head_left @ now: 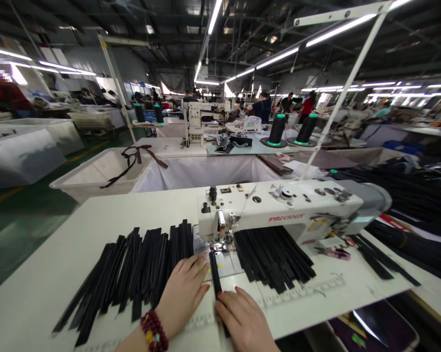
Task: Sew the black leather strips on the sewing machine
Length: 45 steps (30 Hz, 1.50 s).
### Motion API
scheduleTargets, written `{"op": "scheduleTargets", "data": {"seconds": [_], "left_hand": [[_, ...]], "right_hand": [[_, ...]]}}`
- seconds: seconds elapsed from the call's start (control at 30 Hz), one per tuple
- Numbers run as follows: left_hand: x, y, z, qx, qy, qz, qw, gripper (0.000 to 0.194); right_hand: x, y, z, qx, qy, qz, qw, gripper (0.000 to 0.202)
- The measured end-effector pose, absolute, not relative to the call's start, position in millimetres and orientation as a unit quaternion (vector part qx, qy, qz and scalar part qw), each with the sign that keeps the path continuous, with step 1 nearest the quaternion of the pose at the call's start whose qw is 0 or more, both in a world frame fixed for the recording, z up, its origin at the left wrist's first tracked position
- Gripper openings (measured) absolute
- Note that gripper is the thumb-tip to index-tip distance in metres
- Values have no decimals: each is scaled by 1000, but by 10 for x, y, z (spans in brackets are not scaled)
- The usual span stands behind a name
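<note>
A narrow black fabric strip [215,274] runs lengthwise from the presser foot [220,246] of a white sewing machine [250,208] towards me. My left hand [184,288] lies flat left of the strip, fingers stretched towards the needle area, a beaded bracelet at its wrist. On the near part of the strip, my right hand [244,318] grips it with bent fingers; some of its underside is hidden. Left of my hands lies a spread of black strips [143,269]. Under the machine arm rests another bunch of black strips [272,256].
Pink-handled snips [334,252] lie by the machine's right end, near more loose strips [376,259]. A printed ruler scale [301,292] crosses the front of the white table [106,210]. Behind stand a white bin [96,171], thread cones [277,129] and another sewing machine [202,120]; people work farther back.
</note>
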<state>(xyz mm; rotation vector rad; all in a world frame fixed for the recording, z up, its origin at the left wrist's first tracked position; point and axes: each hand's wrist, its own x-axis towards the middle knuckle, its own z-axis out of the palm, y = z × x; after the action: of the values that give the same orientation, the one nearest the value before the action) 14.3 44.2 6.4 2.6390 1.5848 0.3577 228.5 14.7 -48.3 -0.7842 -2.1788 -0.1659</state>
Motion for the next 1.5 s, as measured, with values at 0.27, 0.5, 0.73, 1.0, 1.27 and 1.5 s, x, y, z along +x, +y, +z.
{"op": "scheduleTargets", "data": {"seconds": [0.27, 0.5, 0.73, 1.0, 1.27, 1.5], "left_hand": [[171, 645, -106, 865, 497, 72, 7, 42], [157, 677, -114, 866, 497, 48, 16, 44], [135, 694, -164, 868, 493, 68, 7, 43], [134, 597, -174, 879, 469, 89, -7, 41], [86, 590, -213, 885, 455, 97, -2, 41], [100, 745, -174, 880, 468, 83, -3, 41]], "right_hand": [[2164, 270, -471, -341, -837, -59, 423, 32], [2177, 266, -531, -343, -852, -57, 390, 25], [2165, 241, -466, -359, -848, -28, 389, 22], [2255, -9, -590, -384, -841, -61, 377, 23], [2489, -51, -520, -297, -896, -129, 304, 28], [2359, 123, -360, -325, -893, -85, 300, 27]]}}
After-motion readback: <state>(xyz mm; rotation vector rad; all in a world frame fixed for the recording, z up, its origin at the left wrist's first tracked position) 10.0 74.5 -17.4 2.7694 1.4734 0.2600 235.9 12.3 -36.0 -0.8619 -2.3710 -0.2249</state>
